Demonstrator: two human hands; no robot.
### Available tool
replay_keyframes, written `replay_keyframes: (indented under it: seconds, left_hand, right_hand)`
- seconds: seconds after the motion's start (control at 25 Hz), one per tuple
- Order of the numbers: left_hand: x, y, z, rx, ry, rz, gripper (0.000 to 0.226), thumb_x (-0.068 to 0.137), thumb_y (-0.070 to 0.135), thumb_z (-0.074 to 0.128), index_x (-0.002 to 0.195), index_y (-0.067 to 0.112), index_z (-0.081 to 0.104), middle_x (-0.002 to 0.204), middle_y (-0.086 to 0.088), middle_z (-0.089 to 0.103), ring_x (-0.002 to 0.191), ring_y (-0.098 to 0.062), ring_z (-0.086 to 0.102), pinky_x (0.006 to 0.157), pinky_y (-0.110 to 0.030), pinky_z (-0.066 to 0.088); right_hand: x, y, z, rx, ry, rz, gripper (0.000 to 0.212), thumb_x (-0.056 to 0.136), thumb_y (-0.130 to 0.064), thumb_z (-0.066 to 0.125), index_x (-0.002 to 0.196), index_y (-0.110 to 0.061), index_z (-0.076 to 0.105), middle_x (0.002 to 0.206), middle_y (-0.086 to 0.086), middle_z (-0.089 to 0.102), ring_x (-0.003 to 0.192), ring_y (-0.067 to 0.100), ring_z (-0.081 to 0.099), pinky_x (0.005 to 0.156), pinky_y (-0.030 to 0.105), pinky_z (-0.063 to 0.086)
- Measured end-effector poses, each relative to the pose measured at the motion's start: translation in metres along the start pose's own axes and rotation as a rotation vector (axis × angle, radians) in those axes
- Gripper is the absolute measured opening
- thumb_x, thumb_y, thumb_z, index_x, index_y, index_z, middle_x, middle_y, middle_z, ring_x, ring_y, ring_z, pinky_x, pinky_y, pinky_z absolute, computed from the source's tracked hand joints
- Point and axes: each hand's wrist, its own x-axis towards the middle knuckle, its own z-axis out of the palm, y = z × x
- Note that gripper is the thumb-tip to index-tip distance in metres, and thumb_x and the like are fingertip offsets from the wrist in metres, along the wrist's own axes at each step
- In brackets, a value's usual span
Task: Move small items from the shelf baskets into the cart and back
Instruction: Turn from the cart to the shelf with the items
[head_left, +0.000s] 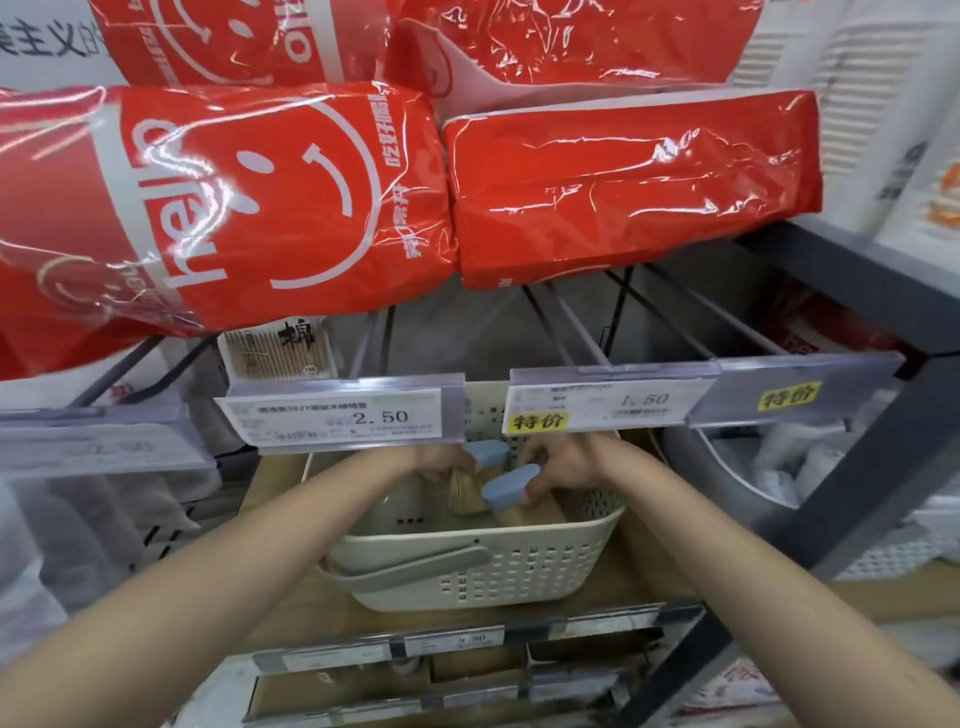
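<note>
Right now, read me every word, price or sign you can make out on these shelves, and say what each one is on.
"hello": red plastic package, upper shelf.
"2.50": left price tag on the shelf rail.
"1.50": right price tag.
"特价": yellow sticker on that tag.
"特价": second yellow sticker on the clear holder further right.
"100": round mark on the toothpick box.
Fine print on the tags, package side text and lower rail labels: too blurred.

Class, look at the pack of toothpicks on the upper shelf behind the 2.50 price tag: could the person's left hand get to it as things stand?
Probably not right away. The left hand is down in the cream basket, gripping a blue-capped toothpick holder. The toothpick pack sits above, wedged beneath the red bags, behind the price tag.
</note>
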Motion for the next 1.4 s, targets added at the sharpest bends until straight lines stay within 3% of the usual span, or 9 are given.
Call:
replay_keyframes:
  seconds: [0.12,0.4,0.52,0.64,0.76,0.84,1.08,1.2,1.4]
  left_hand:
    - [0.007,0.004,0.008,0.027,0.042,0.05,0.028,0.08,0.007,0.071,0.104,0.0,0.058,0.094,-0.02,0.06,0.062,-0.019,0.053,0.05,-0.023,0.044]
    - [0.024,0.001,0.026,-0.178,0.016,-0.022,0.013,0.078,0.001,0.07,0.083,0.008,0.061,0.081,-0.009,0.063,0.074,-0.021,0.06,0.073,-0.033,0.052]
    - [0.027,0.001,0.027,-0.592,-0.038,-0.208,0.02,0.085,-0.006,0.053,0.105,-0.002,0.055,0.093,-0.018,0.062,0.085,-0.028,0.061,0.088,-0.04,0.051]
    - [0.021,0.001,0.024,-0.599,-0.134,-0.347,0.018,0.095,0.011,0.051,0.106,-0.003,0.051,0.093,-0.02,0.057,0.086,-0.034,0.057,0.098,-0.05,0.045]
    - [0.019,0.001,0.025,-0.627,-0.259,-0.441,0.044,0.098,0.02,0.047,0.133,-0.003,0.036,0.131,-0.028,0.049,0.113,-0.045,0.054,0.095,-0.053,0.044]
    - [0.017,0.004,0.027,-0.658,-0.272,-0.408,0.045,0.099,0.017,0.045,0.139,0.002,0.032,0.137,-0.024,0.047,0.109,-0.042,0.058,0.095,-0.051,0.044]
    - [0.016,0.009,0.033,-0.608,-0.278,-0.311,0.041,0.098,0.012,0.045,0.138,0.004,0.037,0.133,-0.022,0.052,0.084,-0.03,0.062,0.101,-0.048,0.043]
    - [0.009,0.014,0.024,-0.493,-0.252,-0.287,0.04,0.098,0.015,0.045,0.136,0.002,0.04,0.122,-0.021,0.057,0.094,-0.033,0.061,0.1,-0.048,0.044]
    - [-0.028,0.034,-0.001,-0.048,-0.1,-0.113,0.035,0.098,0.019,0.047,0.129,0.002,0.05,0.11,-0.015,0.057,0.097,-0.028,0.059,0.083,-0.029,0.051]
  right_hand:
    - [0.013,0.0,0.0,0.087,-0.067,0.114,0.034,0.077,-0.018,0.077,0.105,-0.02,0.057,0.115,0.005,0.057,0.105,0.025,0.056,0.083,0.034,0.053]
    - [0.026,0.003,0.007,0.149,-0.117,0.262,0.052,0.083,0.0,0.067,0.131,-0.001,0.047,0.128,0.015,0.055,0.112,0.031,0.058,0.091,0.041,0.053]
    - [0.028,0.004,0.008,0.188,-0.139,0.284,0.051,0.082,0.002,0.067,0.129,-0.001,0.049,0.126,0.016,0.057,0.113,0.03,0.058,0.092,0.041,0.053]
    - [0.026,0.002,0.007,0.186,-0.147,0.331,0.048,0.084,0.0,0.067,0.129,0.0,0.049,0.128,0.016,0.056,0.115,0.03,0.056,0.093,0.04,0.052]
    - [0.024,0.001,0.006,0.204,-0.182,0.381,0.048,0.087,0.0,0.064,0.131,0.003,0.047,0.134,0.018,0.052,0.121,0.031,0.053,0.098,0.04,0.049]
    - [0.024,0.001,0.004,0.27,-0.189,0.389,0.047,0.088,0.005,0.059,0.133,0.004,0.045,0.138,0.019,0.047,0.126,0.032,0.047,0.101,0.038,0.047]
    - [0.019,-0.003,0.002,0.323,-0.15,0.393,0.047,0.09,0.01,0.053,0.135,0.003,0.041,0.142,0.019,0.042,0.129,0.033,0.044,0.102,0.039,0.045]
    - [0.013,-0.007,0.001,0.247,-0.138,0.379,0.048,0.091,0.005,0.055,0.136,0.002,0.04,0.143,0.018,0.041,0.129,0.032,0.044,0.103,0.037,0.045]
    - [-0.011,-0.016,-0.009,-0.214,0.148,0.099,0.044,0.092,-0.021,0.058,0.133,-0.011,0.045,0.132,0.01,0.05,0.118,0.025,0.05,0.098,0.033,0.044]
